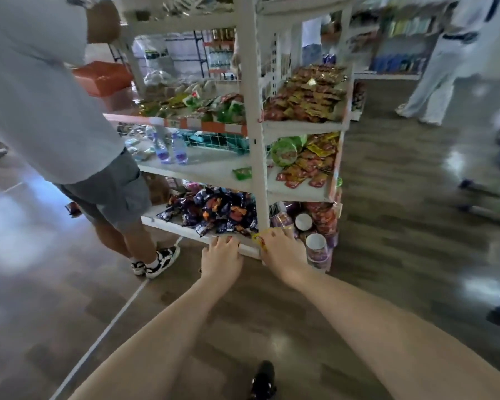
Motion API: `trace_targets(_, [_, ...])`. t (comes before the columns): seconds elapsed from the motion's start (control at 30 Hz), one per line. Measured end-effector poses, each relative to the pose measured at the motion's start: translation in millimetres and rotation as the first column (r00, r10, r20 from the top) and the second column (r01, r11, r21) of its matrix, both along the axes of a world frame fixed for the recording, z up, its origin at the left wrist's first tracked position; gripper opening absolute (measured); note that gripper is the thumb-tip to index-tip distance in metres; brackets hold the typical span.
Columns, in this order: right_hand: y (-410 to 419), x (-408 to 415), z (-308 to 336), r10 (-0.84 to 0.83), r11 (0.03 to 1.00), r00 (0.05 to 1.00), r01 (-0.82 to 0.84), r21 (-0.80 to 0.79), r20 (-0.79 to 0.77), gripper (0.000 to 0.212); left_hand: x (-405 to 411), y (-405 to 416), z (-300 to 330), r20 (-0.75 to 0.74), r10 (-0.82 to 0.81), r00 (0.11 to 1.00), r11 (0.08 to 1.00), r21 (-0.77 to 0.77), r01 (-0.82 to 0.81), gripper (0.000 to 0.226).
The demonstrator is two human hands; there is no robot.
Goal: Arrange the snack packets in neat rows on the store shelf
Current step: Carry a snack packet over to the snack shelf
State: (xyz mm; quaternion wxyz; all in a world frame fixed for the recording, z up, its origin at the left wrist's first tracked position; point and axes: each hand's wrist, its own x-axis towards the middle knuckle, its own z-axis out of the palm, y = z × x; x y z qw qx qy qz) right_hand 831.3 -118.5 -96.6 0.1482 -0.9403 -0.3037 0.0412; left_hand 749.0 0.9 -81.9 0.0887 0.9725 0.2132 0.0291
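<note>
Right hand (282, 252) pinches yellow packet (259, 241), long axis near-vertical.

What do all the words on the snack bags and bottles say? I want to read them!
No words here can be read.
Dark purple snack packets on the bottom shelf: print too blurred.
Red and yellow packets higher up: too small and blurred.
Two water bottles: labels blurred.
Cups beside the right hand: print blurred.
Orange and white shelf strip: no legible text.
</note>
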Motion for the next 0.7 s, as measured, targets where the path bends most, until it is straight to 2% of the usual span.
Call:
trace_targets(0.13, [-23, 33, 2, -0.161, 0.984, 0.986, 0.165, -0.072, 0.050, 0.027, 55, -12, -8, -0.027, -0.153, 0.988, 0.988, 0.009, 0.153, 0.036])
trace_targets(0.37, [-53, 86, 12, -0.397, 0.912, 0.917, 0.398, -0.102, 0.028, 0.028, 141, -28, -16, -0.023, -0.413, 0.911, 0.910, 0.044, 0.413, 0.032])
trace_targets(0.53, [-69, 120, 13, -0.519, 0.844, 0.853, 0.521, -0.130, 0.056, 0.027, 193, -36, -18, 0.038, -0.518, 0.855, 0.856, 0.018, 0.517, 0.035])
trace_targets(0.7, [-90, 148, 11, -0.601, 0.783, 0.792, 0.611, -0.120, 0.111, 0.028, 236, -53, -14, 0.035, -0.613, 0.790, 0.790, 0.058, 0.611, 0.028])
